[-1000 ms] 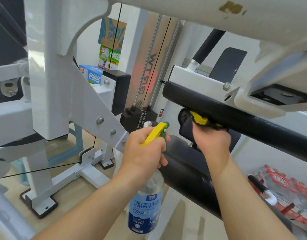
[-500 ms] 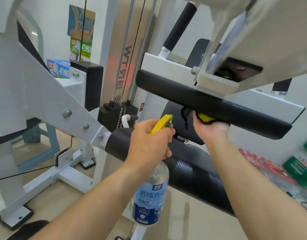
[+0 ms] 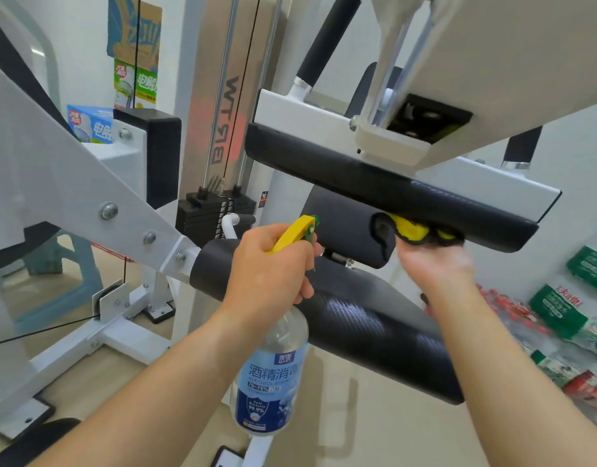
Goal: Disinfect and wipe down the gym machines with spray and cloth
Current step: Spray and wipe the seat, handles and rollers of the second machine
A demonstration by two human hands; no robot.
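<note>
Cloth (image 3: 415, 230), yellow-and-black, bunched at centre right of frame, pressed up against lower edge of upper black pad (image 3: 357, 176). My right hand (image 3: 435, 264) grips it from below; fingertips hidden behind cloth. Spray bottle (image 3: 273, 375) hangs at lower centre, my left hand (image 3: 270, 264) wrapped tight round its neck, yellow trigger head poking above fist. I judge upper pad mid-wipe. Lower roller pad (image 3: 374, 328), white frame (image 3: 88, 183) at left, weight stack (image 3: 209, 214) behind: can't tell if wiped, likely yet to do.
</note>
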